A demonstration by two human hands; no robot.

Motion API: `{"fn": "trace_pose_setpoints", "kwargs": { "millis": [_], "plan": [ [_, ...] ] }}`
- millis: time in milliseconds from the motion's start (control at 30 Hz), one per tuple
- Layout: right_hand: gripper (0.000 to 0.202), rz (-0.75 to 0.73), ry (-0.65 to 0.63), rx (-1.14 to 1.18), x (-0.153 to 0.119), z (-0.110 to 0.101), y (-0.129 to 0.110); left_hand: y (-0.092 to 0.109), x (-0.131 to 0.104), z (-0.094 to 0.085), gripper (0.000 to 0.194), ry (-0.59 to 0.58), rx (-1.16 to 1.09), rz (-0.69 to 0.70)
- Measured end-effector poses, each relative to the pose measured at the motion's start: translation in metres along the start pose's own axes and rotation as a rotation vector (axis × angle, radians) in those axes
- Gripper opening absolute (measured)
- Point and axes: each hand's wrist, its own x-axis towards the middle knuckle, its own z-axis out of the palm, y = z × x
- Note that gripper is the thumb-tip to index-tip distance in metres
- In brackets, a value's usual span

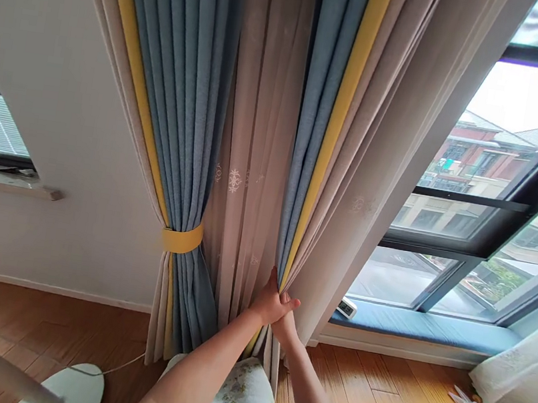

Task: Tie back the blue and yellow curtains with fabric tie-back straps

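Both of my hands are closed round the gathered right curtain point(321, 142), which is blue with a yellow stripe and a beige edge. My left hand point(268, 301) reaches across its front, thumb up along the cloth and fingers pointing right. Close against it, my right hand point(285, 322) grips the same bunch from the right side, its fingers partly hidden. To the left hangs a matching left curtain point(178, 94), drawn in at the waist by a yellow tieback band point(182, 240). Between the two falls a beige patterned curtain point(260, 126).
A floral-covered seat or cushion point(244, 400) is below my arms. At the lower left stands a fan with a white round base point(73, 391) and a cord. Right are a window point(449, 215), a blue sill pad point(422, 324) and a small white digital device point(347, 307).
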Motion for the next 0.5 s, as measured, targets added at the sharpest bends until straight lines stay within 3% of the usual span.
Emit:
{"fn": "trace_pose_setpoints", "kwargs": {
  "millis": [200, 400, 500],
  "plan": [
    [0.041, 0.074, -0.051, 0.070, -0.008, 0.001, 0.002, 0.008, 0.004, 0.005, 0.045, 0.161, 0.105, -0.226],
    [0.036, 0.095, -0.083, 0.151, -0.006, -0.006, 0.001, 0.000, 0.010, -0.004, 0.030, 0.155, 0.160, -0.210],
    [0.032, 0.100, 0.069, 0.086, 0.001, -0.020, -0.013, -0.006, 0.013, -0.008, 0.026, 0.142, 0.195, -0.226]
  ]
}}
